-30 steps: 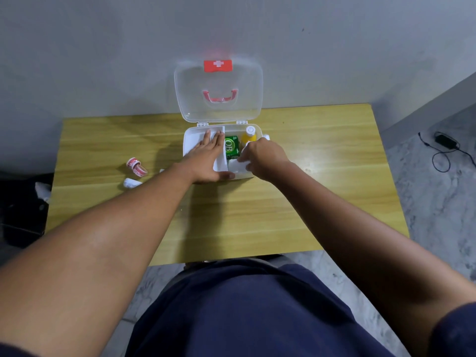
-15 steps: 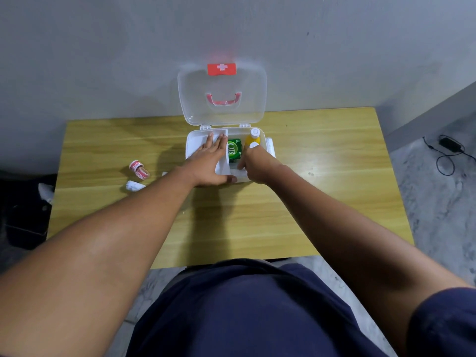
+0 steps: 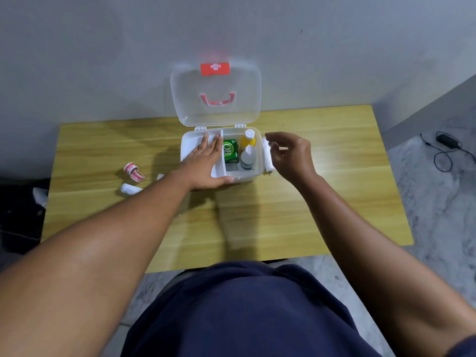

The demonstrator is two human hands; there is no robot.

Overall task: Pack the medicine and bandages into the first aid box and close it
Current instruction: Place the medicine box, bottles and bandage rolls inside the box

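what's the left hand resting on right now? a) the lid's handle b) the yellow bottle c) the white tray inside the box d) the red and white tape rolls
c: the left hand lies flat with straight fingers on the white tray in the left part of the open first aid box.

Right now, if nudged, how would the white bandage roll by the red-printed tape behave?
The bandage roll lies on its side on the table, so it probably rolls. It looks like wound gauze: likely light, soft under a pinch.
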